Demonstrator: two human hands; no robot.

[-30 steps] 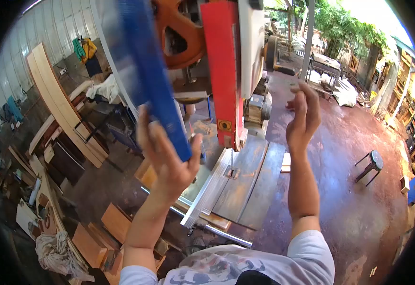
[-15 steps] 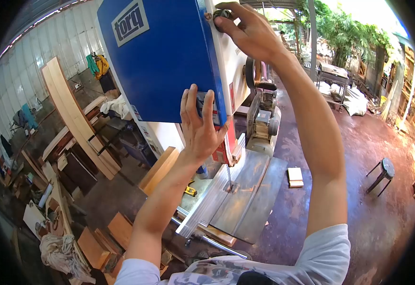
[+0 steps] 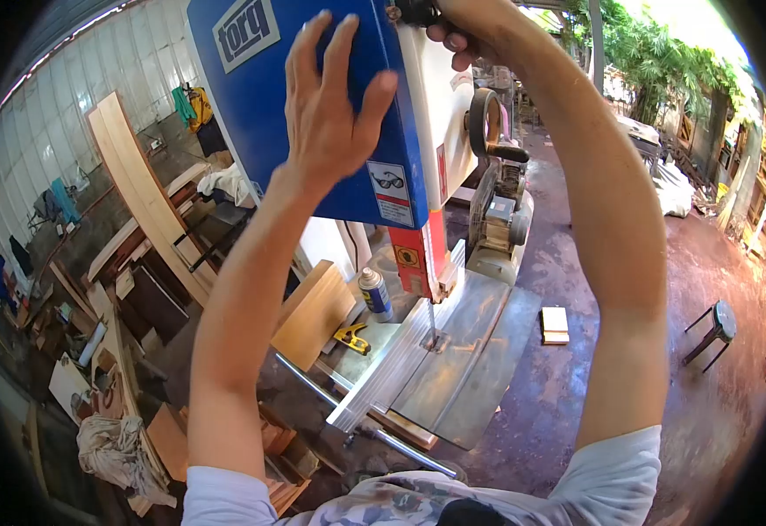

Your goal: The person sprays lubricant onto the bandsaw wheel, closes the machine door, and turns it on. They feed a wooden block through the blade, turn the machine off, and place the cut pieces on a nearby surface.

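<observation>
A blue machine door [image 3: 251, 114] with a "torq" label fills the upper middle, part of a bandsaw. My left hand [image 3: 330, 114] is spread in front of the door, fingers up and apart, holding nothing. At the top, my right hand [image 3: 466, 26] is closed on a black knob [image 3: 414, 10] at the door's right edge. Below the door, a red blade guard [image 3: 414, 259] stands above the metal saw table [image 3: 462, 359], with the thin blade running down into it. A silver fence [image 3: 400, 346] lies along the table's left part.
A spray can [image 3: 374, 294], a yellow clamp [image 3: 352, 338] and a wood block [image 3: 315, 311] are left of the fence. A handwheel [image 3: 485, 123] juts from the machine's right side. Farther right are a small board [image 3: 555, 325] and a black stool [image 3: 712, 333] on the floor.
My left hand has moved up and left across the door, uncovering the goggles sticker. My right hand has turned on the knob. The view has shifted slightly.
</observation>
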